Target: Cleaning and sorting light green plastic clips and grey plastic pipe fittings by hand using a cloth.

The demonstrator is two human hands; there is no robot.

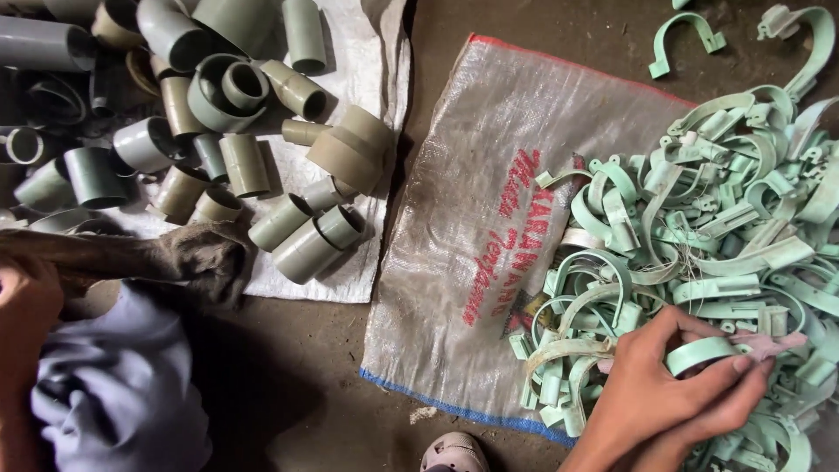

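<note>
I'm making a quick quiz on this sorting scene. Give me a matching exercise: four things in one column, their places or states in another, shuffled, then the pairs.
Things:
1. right hand
2. left hand
3. grey pipe couplings
4. woven sack

Places or states:
A. heaped at upper left on a white cloth
B. spread flat on the floor in the middle
C. gripping a pale green pipe clamp
D. at the left edge, on a brown stick

Pairs: 1-C, 2-D, 3-A, 4-B
</note>
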